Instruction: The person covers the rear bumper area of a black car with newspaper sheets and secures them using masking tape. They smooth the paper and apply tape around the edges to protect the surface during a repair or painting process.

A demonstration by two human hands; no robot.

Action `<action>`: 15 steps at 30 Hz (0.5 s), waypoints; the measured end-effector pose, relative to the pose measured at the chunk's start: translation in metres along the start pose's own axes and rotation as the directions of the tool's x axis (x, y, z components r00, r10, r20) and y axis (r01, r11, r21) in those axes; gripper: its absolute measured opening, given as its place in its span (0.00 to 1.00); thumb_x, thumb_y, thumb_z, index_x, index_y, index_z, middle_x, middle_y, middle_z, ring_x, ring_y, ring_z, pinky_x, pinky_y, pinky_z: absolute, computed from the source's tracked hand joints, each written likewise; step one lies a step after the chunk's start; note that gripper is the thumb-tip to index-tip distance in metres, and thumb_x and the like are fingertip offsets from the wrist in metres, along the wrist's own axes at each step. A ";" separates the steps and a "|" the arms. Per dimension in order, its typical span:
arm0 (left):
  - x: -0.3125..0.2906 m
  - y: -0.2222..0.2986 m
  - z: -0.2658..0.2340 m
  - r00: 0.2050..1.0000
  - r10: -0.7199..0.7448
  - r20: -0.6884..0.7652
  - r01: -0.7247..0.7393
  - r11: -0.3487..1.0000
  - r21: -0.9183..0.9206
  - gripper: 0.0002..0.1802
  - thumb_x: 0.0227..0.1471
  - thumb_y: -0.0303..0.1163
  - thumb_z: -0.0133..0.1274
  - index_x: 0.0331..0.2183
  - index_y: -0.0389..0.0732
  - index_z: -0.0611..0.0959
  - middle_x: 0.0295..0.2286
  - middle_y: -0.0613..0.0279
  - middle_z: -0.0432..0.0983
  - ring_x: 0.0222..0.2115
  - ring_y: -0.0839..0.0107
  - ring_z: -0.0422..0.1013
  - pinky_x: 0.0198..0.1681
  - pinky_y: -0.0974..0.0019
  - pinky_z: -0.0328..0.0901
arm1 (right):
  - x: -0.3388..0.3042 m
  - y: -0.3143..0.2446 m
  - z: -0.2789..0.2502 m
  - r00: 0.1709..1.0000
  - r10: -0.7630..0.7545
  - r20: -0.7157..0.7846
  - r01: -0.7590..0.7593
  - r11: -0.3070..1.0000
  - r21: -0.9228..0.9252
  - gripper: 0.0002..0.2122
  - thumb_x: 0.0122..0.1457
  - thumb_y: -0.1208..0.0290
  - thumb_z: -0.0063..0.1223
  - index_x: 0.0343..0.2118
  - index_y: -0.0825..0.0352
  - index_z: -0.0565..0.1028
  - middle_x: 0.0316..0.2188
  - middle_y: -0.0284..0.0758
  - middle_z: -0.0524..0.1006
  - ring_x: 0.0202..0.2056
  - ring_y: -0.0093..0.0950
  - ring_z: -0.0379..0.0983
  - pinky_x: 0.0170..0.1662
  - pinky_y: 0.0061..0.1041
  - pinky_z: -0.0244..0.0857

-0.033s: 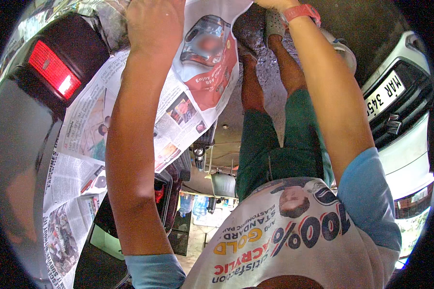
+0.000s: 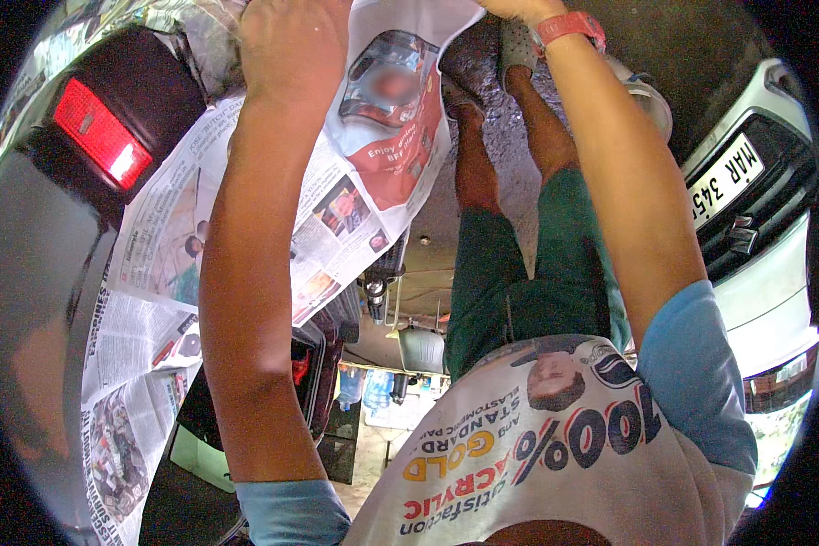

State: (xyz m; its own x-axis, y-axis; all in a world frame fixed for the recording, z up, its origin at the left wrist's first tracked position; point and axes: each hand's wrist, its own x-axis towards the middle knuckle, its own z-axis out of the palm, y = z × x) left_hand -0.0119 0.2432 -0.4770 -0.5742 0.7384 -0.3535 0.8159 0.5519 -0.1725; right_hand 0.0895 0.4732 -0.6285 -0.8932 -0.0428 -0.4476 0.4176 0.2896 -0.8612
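A newspaper sheet [image 2: 337, 237] hangs beside a dark car body [image 2: 36, 227], its red ad picture under my left forearm. My left hand [image 2: 296, 41] lies over the upper part of this sheet, with its fingers cut off by the top edge. At the top, my right hand [image 2: 523, 7] is near the sheet's far right corner, a red watch [image 2: 569, 29] on its wrist. The fingers of this hand are mostly out of the picture, so any grip is hidden. More newspaper [image 2: 141, 400] covers the car's side lower down.
A lit red tail light [image 2: 103, 132] sits at the upper left, in a black surround. To the right stands a white car [image 2: 773, 273] with a dark grille and plate. A round pale container [image 2: 651, 105] is partly behind my right forearm. A grey bin [image 2: 420, 348] stands farther off.
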 end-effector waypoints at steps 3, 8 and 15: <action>-0.001 -0.003 0.008 0.995 0.053 -0.088 -0.051 0.999 0.019 0.16 0.65 0.35 0.53 0.48 0.49 0.92 0.44 0.55 0.85 0.45 0.54 0.80 0.51 0.49 0.71 | 0.006 -0.016 0.003 0.995 -0.052 -0.091 0.053 0.998 0.013 0.09 0.64 0.67 0.65 0.40 0.67 0.84 0.36 0.40 0.87 0.40 0.34 0.84 0.47 0.35 0.75; 0.012 0.004 -0.010 0.991 0.130 0.036 -0.130 0.991 -0.024 0.18 0.63 0.35 0.55 0.52 0.49 0.90 0.56 0.57 0.79 0.55 0.58 0.75 0.56 0.53 0.69 | 0.032 -0.019 0.018 0.961 -0.211 -0.176 0.197 0.976 -0.096 0.08 0.64 0.68 0.63 0.38 0.68 0.83 0.35 0.43 0.86 0.41 0.39 0.84 0.47 0.38 0.75; 0.007 0.037 0.021 0.946 0.319 -0.047 -0.323 0.939 -0.120 0.22 0.55 0.39 0.62 0.51 0.46 0.90 0.58 0.56 0.77 0.56 0.58 0.73 0.56 0.55 0.69 | 0.044 -0.033 0.012 0.981 -0.147 -0.130 0.136 0.987 -0.089 0.09 0.68 0.68 0.55 0.39 0.69 0.82 0.40 0.47 0.86 0.46 0.42 0.84 0.51 0.41 0.75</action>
State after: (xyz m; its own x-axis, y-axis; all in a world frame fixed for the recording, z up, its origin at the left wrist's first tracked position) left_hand 0.0155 0.2604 -0.5047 -0.2862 0.8933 -0.3467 0.9431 0.3265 0.0629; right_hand 0.0379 0.4507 -0.6228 -0.9588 0.0398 -0.2814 0.2761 0.3651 -0.8891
